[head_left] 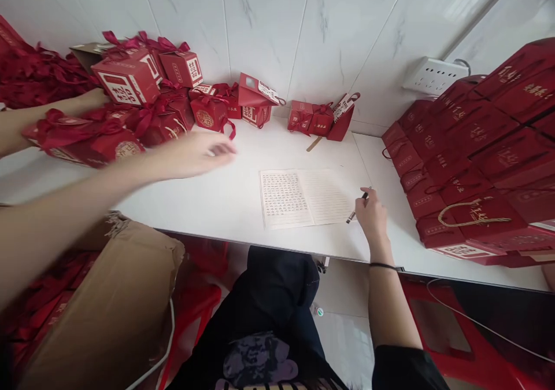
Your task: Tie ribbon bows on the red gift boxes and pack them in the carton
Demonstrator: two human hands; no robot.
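My right hand (pixel 372 213) is closed around a dark pen (pixel 353 213). It sits just past the right edge of an open notebook (pixel 332 196), whose left page carries rows of handwriting; the right page is ruled, with no writing I can make out. Over the table, my left hand (pixel 199 154) is smeared by motion, its fingers loosely bent. I see no object in it. Closest to it are red gift boxes (pixel 208 116) with ribbons and a large ribboned box (pixel 93 147).
Another person's hand (pixel 93 99) reaches among the boxes at far left. Stacked red boxes (pixel 459 153) fill the table's right side. By the wall stand a small red group (pixel 306 117) and a power strip (pixel 433 74). A cardboard carton (pixel 117 297) stands low left.
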